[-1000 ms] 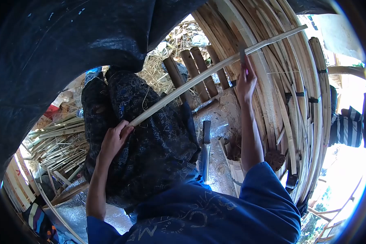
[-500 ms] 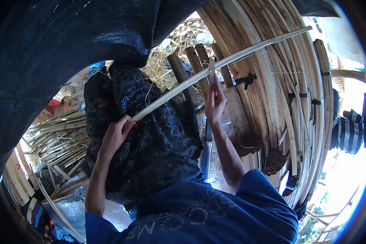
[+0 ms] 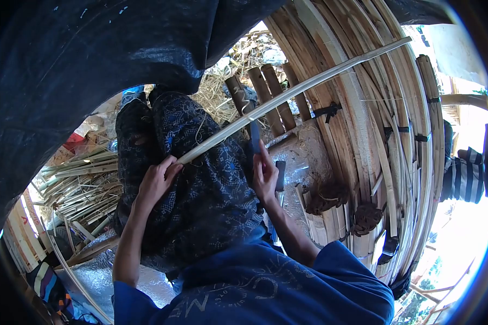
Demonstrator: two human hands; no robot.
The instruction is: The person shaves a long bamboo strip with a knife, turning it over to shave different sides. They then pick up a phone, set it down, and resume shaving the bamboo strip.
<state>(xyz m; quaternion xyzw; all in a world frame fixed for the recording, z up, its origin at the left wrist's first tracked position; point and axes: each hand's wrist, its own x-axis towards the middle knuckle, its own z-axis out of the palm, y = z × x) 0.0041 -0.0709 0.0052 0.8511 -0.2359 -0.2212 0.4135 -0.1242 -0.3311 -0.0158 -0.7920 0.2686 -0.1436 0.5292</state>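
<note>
A long pale bamboo strip (image 3: 298, 88) slants from my lap up to the right, across the bundled slats. Its lower end is gripped by my left hand (image 3: 157, 180), fingers closed round it above the dark patterned cloth (image 3: 200, 179) over my legs. My right hand (image 3: 265, 176) is closed on the handle of a knife (image 3: 255, 135). The blade points away from me and meets the strip near its middle. A thin curled shaving (image 3: 245, 103) rises from the strip by the blade tip.
Large bundles of split slats (image 3: 358, 108), bound with black ties, curve along the right side. Short brown bamboo pieces (image 3: 265, 100) stand beyond the strip. Loose thin strips (image 3: 87, 187) are heaped at left. A black plastic sheet (image 3: 92, 54) hangs at upper left.
My right hand and the knife have moved left and toward me along the strip. A curled shaving now shows at the blade. My left hand keeps its hold, shifted only slightly.
</note>
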